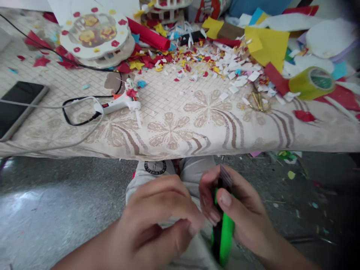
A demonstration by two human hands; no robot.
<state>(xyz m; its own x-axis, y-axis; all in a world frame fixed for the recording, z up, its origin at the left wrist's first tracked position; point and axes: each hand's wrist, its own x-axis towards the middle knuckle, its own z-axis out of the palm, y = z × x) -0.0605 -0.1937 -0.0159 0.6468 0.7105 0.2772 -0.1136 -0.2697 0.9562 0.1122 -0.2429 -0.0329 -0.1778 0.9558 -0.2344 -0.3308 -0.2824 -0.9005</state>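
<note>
Gripping the green utility knife (pixel 223 232) below the surface's near edge, your right hand (pixel 239 210) clasps its light, rigid, slick plastic body; hold mid-handle, clear of the blade. Your left hand (pixel 157 221) pinches something unclear.

A round black badge (pixel 155 167) on the grey trousers carries ringed lettering, too small to read; nothing else is legible.

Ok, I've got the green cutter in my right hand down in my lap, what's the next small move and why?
Probably bring your left hand clear of the blade end before anything else. The right hand grips the green cutter with the thumb on top, its dark ridged blade pointing up toward the table edge, and your left fingertips sit right beside it over your lap.
</note>
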